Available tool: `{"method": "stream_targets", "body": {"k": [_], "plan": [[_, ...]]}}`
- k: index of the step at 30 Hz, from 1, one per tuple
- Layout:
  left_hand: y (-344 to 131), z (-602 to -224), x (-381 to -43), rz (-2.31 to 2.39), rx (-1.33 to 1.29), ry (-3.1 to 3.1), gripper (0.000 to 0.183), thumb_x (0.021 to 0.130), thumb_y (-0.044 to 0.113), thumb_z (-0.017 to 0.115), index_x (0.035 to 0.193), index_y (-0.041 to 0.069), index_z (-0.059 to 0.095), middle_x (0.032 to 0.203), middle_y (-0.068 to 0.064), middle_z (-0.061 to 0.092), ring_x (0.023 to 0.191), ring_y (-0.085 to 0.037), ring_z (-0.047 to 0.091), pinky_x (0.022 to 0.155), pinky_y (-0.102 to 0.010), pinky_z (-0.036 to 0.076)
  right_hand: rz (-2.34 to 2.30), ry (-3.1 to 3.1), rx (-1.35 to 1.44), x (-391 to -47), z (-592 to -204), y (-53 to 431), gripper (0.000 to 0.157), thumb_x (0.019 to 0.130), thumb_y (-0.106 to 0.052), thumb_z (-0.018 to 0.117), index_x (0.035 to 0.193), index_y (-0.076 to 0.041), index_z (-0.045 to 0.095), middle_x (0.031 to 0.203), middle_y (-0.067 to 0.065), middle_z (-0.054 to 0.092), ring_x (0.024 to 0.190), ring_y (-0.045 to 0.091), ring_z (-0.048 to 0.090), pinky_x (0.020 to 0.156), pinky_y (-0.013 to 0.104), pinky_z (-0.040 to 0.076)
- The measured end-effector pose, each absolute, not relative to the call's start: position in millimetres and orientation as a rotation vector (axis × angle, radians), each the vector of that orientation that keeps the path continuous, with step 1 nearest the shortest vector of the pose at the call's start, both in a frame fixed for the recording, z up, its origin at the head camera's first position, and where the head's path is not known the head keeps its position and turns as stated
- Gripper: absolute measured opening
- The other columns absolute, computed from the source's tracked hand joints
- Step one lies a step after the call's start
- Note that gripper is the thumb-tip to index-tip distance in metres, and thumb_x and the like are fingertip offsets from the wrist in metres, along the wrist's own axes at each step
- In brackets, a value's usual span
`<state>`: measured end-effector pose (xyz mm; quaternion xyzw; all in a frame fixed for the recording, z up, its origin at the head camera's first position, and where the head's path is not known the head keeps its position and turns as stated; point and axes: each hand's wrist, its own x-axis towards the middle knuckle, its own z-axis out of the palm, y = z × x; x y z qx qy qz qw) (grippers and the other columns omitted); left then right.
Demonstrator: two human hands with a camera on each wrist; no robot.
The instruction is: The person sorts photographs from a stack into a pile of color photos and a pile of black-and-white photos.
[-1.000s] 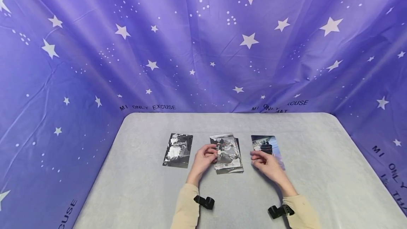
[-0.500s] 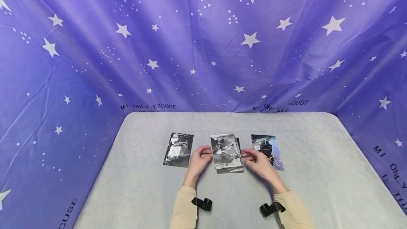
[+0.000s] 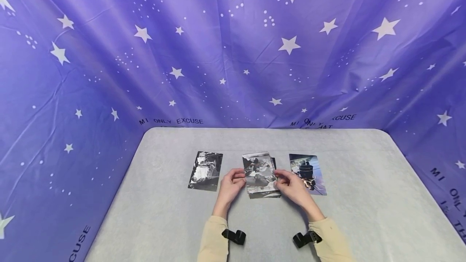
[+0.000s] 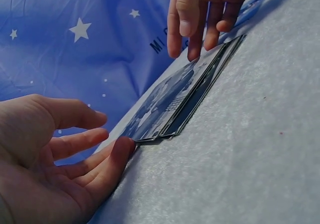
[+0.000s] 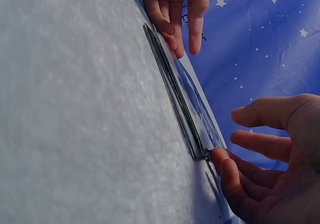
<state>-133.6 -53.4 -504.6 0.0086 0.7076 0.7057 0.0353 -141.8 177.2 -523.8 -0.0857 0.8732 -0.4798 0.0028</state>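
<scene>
A stack of black-and-white photo prints (image 3: 257, 173) lies in the middle of the table, its lower prints jutting out unevenly at the right and near edges. My left hand (image 3: 233, 186) is at the stack's left edge; in the left wrist view its lowest fingertips (image 4: 125, 146) touch the corner, the other fingers loosely bent and apart. Opposite it, my right hand (image 3: 294, 189) reaches the right edge, and in the right wrist view its fingertips (image 5: 218, 156) meet the prints' side while the upper fingers hold nothing.
To the left lies a single black-and-white print (image 3: 205, 171). A colour print (image 3: 309, 173) lies to the right, partly behind the right hand. The grey table (image 3: 164, 221) is enclosed by a purple star-patterned cloth (image 3: 233, 51).
My right hand has moved left from beside the colour print to the stack's right edge. My left hand has drawn back slightly from over the stack to its left edge.
</scene>
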Motion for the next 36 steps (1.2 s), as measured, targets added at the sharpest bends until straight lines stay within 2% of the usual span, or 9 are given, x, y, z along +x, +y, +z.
{"method": "stream_targets", "body": {"k": [4, 9, 13, 17, 22, 26, 32, 36], "plan": [[-52.5, -510.4, -134.3, 2.226, 0.004, 2.120, 0.034, 0.082, -0.012, 0.059, 0.115, -0.020, 0.053, 0.106, -0.038, 0.058, 0.094, -0.048, 0.060, 0.074, -0.026, 0.053, -1.481, 2.761, -0.244, -139.5, -523.2, 175.3, 0.040, 0.079, -0.001, 0.069, 0.118, 0.003, 0.065, 0.082, 0.003, 0.066, 0.069, 0.009, 0.058, 0.067, 0.024, 0.046], [-52.9, -514.6, -134.6, 2.290, -0.026, 2.068, 0.033, 0.082, -0.014, 0.057, 0.114, -0.022, 0.053, 0.106, -0.039, 0.058, 0.089, -0.044, 0.063, 0.073, -0.030, 0.055, -1.523, 2.735, -0.235, -138.1, -520.4, 172.5, 0.040, 0.080, 0.001, 0.070, 0.119, 0.003, 0.064, 0.088, 0.007, 0.068, 0.070, 0.011, 0.059, 0.064, 0.024, 0.048], [-53.3, -514.4, -135.0, 2.346, -0.049, 2.013, 0.033, 0.082, -0.015, 0.056, 0.114, -0.022, 0.052, 0.106, -0.040, 0.056, 0.083, -0.030, 0.064, 0.071, -0.028, 0.055, -1.586, 2.717, -0.231, -138.7, -518.3, 170.6, 0.038, 0.080, 0.003, 0.069, 0.118, 0.004, 0.064, 0.099, 0.014, 0.067, 0.070, 0.013, 0.060, 0.061, 0.023, 0.048], [-53.5, -514.3, -133.9, 2.384, -0.080, 1.969, 0.036, 0.081, -0.017, 0.055, 0.116, -0.022, 0.050, 0.107, -0.041, 0.054, 0.078, -0.019, 0.062, 0.069, -0.024, 0.054, -1.647, 2.693, -0.243, -138.9, -517.0, 167.1, 0.037, 0.079, 0.005, 0.069, 0.115, 0.006, 0.064, 0.100, 0.017, 0.065, 0.069, 0.013, 0.059, 0.059, 0.022, 0.047], [-53.6, -514.1, -130.8, 2.395, -0.112, 1.986, 0.043, 0.076, -0.018, 0.055, 0.118, -0.021, 0.049, 0.109, -0.042, 0.052, 0.081, -0.022, 0.062, 0.070, -0.019, 0.050, -1.705, 2.652, -0.251, -139.1, -517.2, 160.7, 0.040, 0.077, 0.008, 0.070, 0.116, 0.007, 0.063, 0.097, 0.015, 0.059, 0.069, 0.009, 0.056, 0.059, 0.019, 0.047], [-54.6, -516.2, -128.9, 2.417, -0.107, 1.988, 0.046, 0.074, -0.019, 0.056, 0.119, -0.021, 0.047, 0.109, -0.041, 0.051, 0.082, -0.024, 0.061, 0.070, -0.019, 0.049, -1.859, 2.499, -0.185, -139.1, -518.2, 156.0, 0.046, 0.076, 0.014, 0.066, 0.122, 0.011, 0.057, 0.098, 0.019, 0.056, 0.067, 0.008, 0.054, 0.057, 0.017, 0.045], [-58.5, -536.0, -133.9, 2.437, -0.152, 1.977, 0.053, 0.073, -0.020, 0.058, 0.124, -0.015, 0.047, 0.109, -0.033, 0.053, 0.079, -0.016, 0.058, 0.068, -0.019, 0.048, -2.026, 2.305, -0.102, -137.7, -517.9, 147.6, 0.056, 0.078, 0.015, 0.062, 0.132, 0.011, 0.048, 0.111, 0.027, 0.053, 0.069, 0.009, 0.056, 0.059, 0.018, 0.045], [-62.0, -542.1, -134.3, 2.461, -0.197, 1.967, 0.055, 0.075, -0.020, 0.059, 0.128, -0.010, 0.047, 0.109, -0.028, 0.055, 0.077, -0.011, 0.059, 0.070, -0.020, 0.049, -2.051, 2.247, -0.087, -138.3, -518.5, 142.0, 0.060, 0.080, 0.014, 0.061, 0.138, 0.008, 0.045, 0.114, 0.027, 0.054, 0.072, 0.010, 0.056, 0.063, 0.018, 0.046]]}}
